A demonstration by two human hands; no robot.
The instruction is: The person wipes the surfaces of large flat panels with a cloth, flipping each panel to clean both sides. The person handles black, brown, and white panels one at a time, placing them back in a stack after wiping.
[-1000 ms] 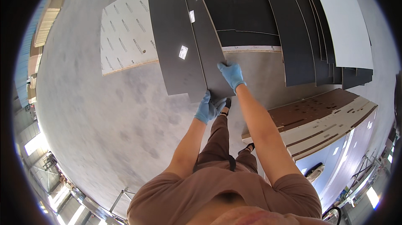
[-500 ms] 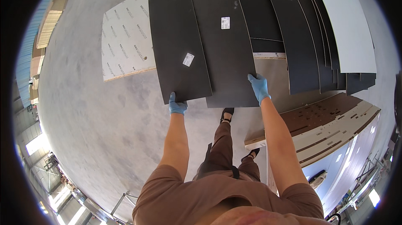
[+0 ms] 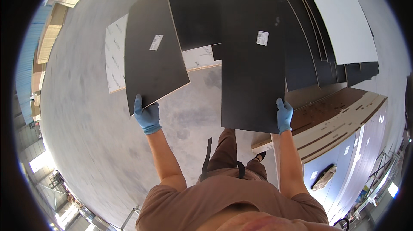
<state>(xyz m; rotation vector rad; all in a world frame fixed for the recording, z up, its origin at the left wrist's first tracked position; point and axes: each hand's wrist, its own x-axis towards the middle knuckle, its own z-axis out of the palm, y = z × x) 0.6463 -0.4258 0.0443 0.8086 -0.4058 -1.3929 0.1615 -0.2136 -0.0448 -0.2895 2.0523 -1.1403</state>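
Observation:
My left hand (image 3: 147,116), in a blue glove, grips the near end of a black board (image 3: 150,67) with a white label, its thumb on top. This board is tilted and stands apart from the second one. My right hand (image 3: 284,115), gloved too, is closed on the near right edge of another labelled black board (image 3: 251,84). Between the two boards, a further black panel (image 3: 195,16) lies on a white printed board (image 3: 200,57). The far ends of both held boards overlap the panels below.
More black panels (image 3: 303,69) overlap at the right, with a white panel (image 3: 340,16) on top. Nearer on the right is a stack of brown and cream boards (image 3: 340,127) beside pale blue panels (image 3: 329,166). Grey concrete floor (image 3: 86,102) stretches left.
The two held boards have come apart: the left hand's board moved left, the right hand's moved right and nearer. A gap showing the panel beneath has opened between them.

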